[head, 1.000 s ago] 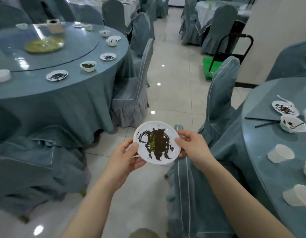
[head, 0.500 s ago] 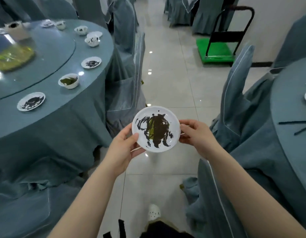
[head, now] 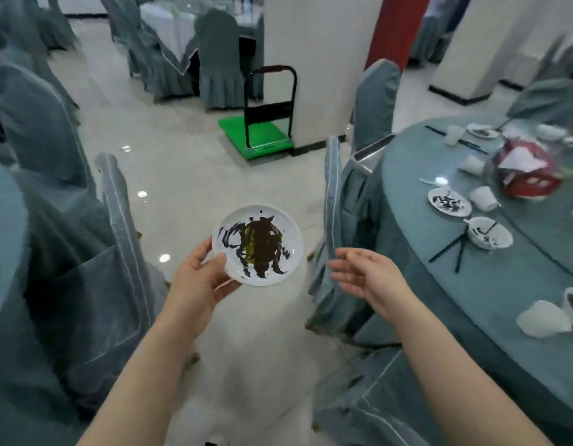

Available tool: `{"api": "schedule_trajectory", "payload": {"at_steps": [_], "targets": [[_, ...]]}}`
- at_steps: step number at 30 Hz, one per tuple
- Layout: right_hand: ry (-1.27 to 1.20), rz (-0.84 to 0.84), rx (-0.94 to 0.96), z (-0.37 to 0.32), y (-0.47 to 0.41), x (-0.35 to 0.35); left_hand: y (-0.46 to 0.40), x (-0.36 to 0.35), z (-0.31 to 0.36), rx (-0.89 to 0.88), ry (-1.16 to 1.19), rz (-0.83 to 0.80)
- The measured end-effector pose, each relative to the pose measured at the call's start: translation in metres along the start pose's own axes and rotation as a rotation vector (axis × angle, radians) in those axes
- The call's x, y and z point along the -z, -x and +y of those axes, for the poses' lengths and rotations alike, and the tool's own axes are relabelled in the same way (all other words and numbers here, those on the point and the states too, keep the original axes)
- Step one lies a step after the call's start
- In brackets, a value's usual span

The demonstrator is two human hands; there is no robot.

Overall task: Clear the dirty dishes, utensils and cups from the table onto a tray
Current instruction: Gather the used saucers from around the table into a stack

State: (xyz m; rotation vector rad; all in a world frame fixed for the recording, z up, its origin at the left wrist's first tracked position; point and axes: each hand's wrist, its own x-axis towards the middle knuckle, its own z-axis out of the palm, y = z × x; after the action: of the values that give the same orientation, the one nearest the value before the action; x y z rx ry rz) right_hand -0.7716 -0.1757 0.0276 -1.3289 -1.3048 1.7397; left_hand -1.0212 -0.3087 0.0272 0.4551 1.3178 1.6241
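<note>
The left hand holds a small white plate by its near left rim, thumb on top of the rim and fingers curled underneath. The plate is smeared with dark sauce and a streak of yellow-green, and it sits level in the air above the pale tiled floor, between two covered chairs. The right hand is just to the right of the plate and apart from it, palm turned inward, fingers loosely spread and grasping nothing.

To the right stands a round table under a blue-grey cloth. Near its left edge lie another dirty plate, a soiled bowl with dark chopsticks beside it, and several white cups, one just beside the plate. Further in sits a red and white box, blurred. A crumpled white cup lies at the near edge.

Across the floor, beside a white pillar, stands a green cart with a black handle. A chair in a blue-grey cover stands against the table's left edge.
</note>
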Motion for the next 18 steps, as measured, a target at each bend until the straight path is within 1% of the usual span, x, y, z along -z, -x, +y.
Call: {"api": "schedule_trajectory", "payload": {"at_steps": [2,4,10,13,18], "targets": [[-0.036,0.082,0.003,-0.008,-0.014,0.008,-0.037,-0.013,0.016,-0.023,-0.045,-0.075],[-0.071,0.163,-0.003,-0.015,-0.027,0.020,-0.070,-0.030,0.027,-0.008,-0.075,-0.155],[-0.203,0.411,-0.020,-0.022,-0.080,0.078,-0.162,-0.094,0.041,0.059,-0.109,-0.297],[-0.258,0.489,-0.049,-0.022,-0.125,0.118,-0.213,-0.136,0.039,0.072,-0.109,-0.322],[-0.331,0.568,-0.168,-0.015,-0.223,0.193,-0.295,-0.207,0.035,0.079,-0.099,-0.288]]}}
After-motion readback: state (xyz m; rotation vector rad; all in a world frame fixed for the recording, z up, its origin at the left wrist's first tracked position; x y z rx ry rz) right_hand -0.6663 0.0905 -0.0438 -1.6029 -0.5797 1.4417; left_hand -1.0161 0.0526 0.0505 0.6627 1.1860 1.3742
